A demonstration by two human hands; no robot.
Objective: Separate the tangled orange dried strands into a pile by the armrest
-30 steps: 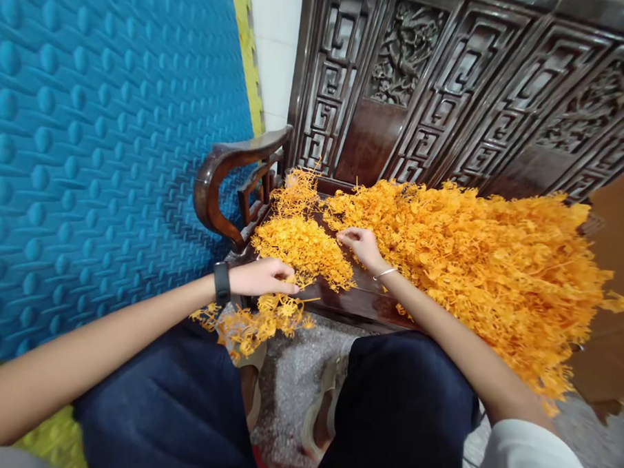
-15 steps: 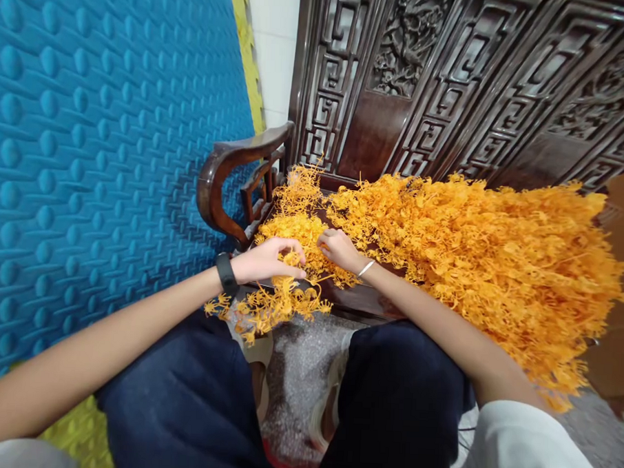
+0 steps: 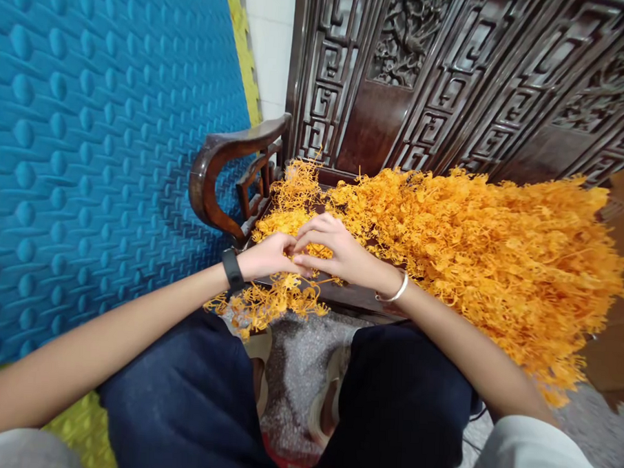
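My left hand (image 3: 270, 255), with a dark band at its wrist, is closed around a bunch of orange stringy plastic flower pieces (image 3: 283, 298) that hangs below it over the seat's front edge. Its fingertips meet those of my right hand (image 3: 337, 249), which arches over from the right with thumb and fingers bent inward. Whatever lies between the right fingertips is hidden or too small to make out. Just behind both hands lies a small heap of yellow-orange pieces (image 3: 278, 224) on the dark wooden seat.
A large pile of orange stringy pieces (image 3: 497, 256) covers the bench's right part. A curved wooden armrest (image 3: 205, 181) stands at left, and a carved backrest (image 3: 379, 126) rises behind. Blue textured matting (image 3: 103, 149) lies left; a brown cardboard piece (image 3: 618, 330) is far right.
My right hand has come from the small heap leftward to my left hand, and their fingertips now meet. My left hand stays nearly in place with the hanging bunch.
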